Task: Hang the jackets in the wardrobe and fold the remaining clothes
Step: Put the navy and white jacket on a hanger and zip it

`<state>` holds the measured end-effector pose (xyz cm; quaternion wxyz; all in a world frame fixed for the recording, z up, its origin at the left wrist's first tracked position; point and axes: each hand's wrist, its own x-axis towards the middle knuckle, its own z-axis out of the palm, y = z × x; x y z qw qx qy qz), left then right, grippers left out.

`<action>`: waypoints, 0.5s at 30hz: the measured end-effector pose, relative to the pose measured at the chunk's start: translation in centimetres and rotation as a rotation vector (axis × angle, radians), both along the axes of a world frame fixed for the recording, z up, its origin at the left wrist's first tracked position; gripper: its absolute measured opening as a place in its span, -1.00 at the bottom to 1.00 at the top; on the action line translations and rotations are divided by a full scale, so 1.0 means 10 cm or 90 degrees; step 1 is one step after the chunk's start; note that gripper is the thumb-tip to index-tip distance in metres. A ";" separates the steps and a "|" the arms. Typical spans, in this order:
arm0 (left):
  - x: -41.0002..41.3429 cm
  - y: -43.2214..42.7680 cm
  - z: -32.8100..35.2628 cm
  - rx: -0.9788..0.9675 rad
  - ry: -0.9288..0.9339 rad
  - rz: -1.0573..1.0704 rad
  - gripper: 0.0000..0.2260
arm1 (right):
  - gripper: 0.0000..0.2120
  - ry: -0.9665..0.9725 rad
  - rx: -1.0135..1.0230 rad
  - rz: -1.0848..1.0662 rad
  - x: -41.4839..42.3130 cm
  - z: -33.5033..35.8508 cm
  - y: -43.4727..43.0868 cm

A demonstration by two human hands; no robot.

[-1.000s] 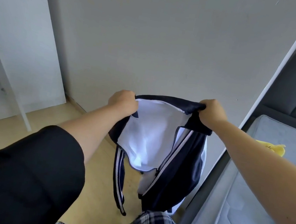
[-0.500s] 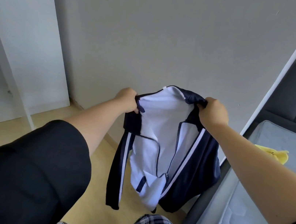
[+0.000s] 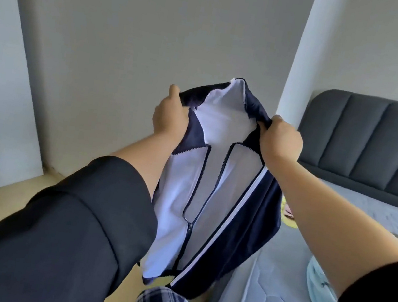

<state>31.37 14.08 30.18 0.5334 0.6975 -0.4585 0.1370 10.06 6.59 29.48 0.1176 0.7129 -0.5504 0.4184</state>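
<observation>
Raised higher than before, the navy jacket (image 3: 215, 192) hangs open-fronted; left hand (image 3: 170, 118) and right hand (image 3: 282, 140) each grip a shoulder, left of the bed (image 3: 283, 287).

Jacket (image 3: 215, 192) hung between and below the fingers (image 3: 174, 95) of both hands, collar uppermost; bed (image 3: 275, 291) to their right, headboard (image 3: 374, 143) beyond, wall (image 3: 157, 41) behind.

Soft, even daylight fills the room, brighter on the right; the grey wall (image 3: 157, 41) beyond the fingers lies in shade. Edges bow with wide-angle distortion; detail is slightly soft.
</observation>
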 end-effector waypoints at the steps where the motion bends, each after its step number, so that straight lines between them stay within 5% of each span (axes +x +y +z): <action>1: -0.11 0.07 0.11 -0.003 -0.062 0.003 -0.89 | -0.71 -0.007 -0.015 -0.011 -0.14 0.08 0.09; 7: -0.83 0.41 0.63 -0.025 -0.376 -0.004 -0.82 | -0.67 -0.028 -0.125 -0.094 -1.03 0.57 0.64; 15: -1.74 0.39 0.36 -0.023 -0.305 -0.081 -0.79 | -0.72 0.041 -0.151 -0.158 -1.92 0.55 0.85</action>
